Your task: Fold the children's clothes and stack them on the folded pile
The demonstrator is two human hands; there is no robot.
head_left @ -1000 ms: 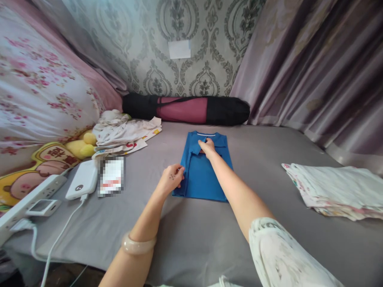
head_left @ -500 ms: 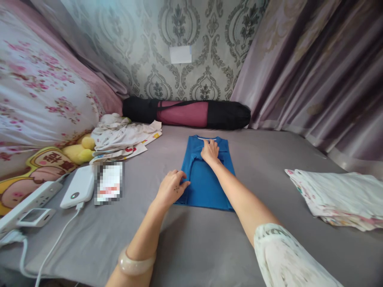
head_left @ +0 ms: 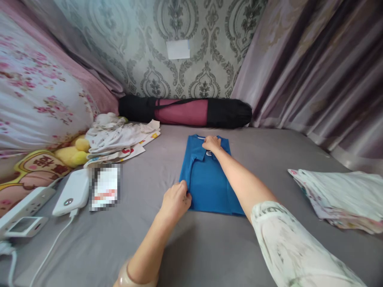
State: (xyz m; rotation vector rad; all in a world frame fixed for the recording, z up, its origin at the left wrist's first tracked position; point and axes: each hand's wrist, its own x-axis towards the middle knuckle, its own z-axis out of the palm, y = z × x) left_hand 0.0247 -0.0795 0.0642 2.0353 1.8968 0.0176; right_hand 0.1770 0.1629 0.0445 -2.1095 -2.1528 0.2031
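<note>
A blue T-shirt (head_left: 209,187) lies on the grey sheet with both sides turned inward, its collar pointing away from me. One short sleeve lies across the upper part, and a bit of white print shows beside it. My left hand (head_left: 176,199) is closed on the shirt's lower left edge, thumb and fingers pinched around the cloth. Up by the collar, my right hand (head_left: 212,143) has its fingers curled onto the fabric and seems to pinch it; the fingertips are partly hidden.
To the right is a stack of folded white clothes (head_left: 341,195). A rumpled clothes pile (head_left: 116,137), yellow plush toy (head_left: 70,155), white power bank (head_left: 72,191) and power strip (head_left: 28,207) are on the left. A black and maroon rolled bag (head_left: 182,111) lies along the wall.
My left hand has closed from a looser pose onto the shirt's lower left edge. My right hand has shifted slightly toward the collar, and the white print has come into sight.
</note>
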